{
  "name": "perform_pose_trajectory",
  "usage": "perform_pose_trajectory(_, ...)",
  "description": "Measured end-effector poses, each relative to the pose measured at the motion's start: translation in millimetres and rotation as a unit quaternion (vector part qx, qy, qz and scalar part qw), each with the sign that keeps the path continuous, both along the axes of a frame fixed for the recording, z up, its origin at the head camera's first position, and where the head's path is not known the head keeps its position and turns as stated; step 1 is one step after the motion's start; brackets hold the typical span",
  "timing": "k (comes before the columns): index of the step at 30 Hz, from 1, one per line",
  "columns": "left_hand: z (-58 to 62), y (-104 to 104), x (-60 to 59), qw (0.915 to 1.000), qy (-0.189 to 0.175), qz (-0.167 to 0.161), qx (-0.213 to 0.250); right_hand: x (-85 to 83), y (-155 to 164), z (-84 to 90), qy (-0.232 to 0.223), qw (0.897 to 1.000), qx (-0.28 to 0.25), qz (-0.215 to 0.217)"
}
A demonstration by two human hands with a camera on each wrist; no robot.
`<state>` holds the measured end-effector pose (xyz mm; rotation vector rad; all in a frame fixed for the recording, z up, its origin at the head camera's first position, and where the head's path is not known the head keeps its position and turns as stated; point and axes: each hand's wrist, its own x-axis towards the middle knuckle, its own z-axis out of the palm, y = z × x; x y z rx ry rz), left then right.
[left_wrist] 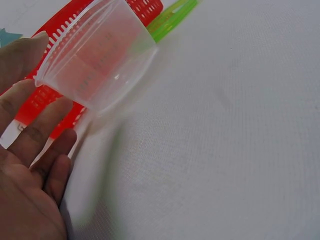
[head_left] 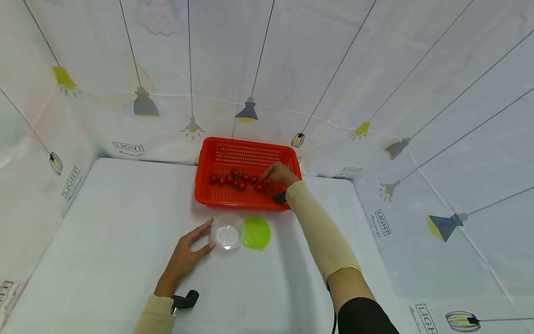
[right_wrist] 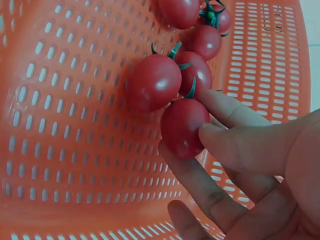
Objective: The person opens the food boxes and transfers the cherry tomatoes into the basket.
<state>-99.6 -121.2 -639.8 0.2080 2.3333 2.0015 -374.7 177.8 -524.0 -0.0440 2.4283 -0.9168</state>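
On a white-covered counter [head_left: 125, 222], the left hand [head_left: 185, 253] lies with its grip released, fingers straight against a clear plastic cup [head_left: 227, 235]. Just beside the cup sits a green lid [head_left: 257, 233]. Behind them, the right hand [head_left: 280, 174] reaches into a red basket [head_left: 242, 155], its grip pinching one cherry tomato [right_wrist: 184, 127] among the others.

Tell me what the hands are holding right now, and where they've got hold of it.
The right hand pinches one cherry tomato by its round body in the red basket. The left hand holds nothing, its straight fingers against the clear cup.
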Motion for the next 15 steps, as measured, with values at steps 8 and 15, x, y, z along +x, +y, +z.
perform_pose_trajectory(8,-2.6,6,-1.7,0.9998,-0.014,-0.008,0.008,2.5,6,0.6,-0.004,0.998,0.002,0.058)
perform_pose_trajectory(15,-4.2,6,-3.0,0.9999,-0.002,-0.011,-0.003,11.5,10,16.1,0.019,0.996,0.017,0.083)
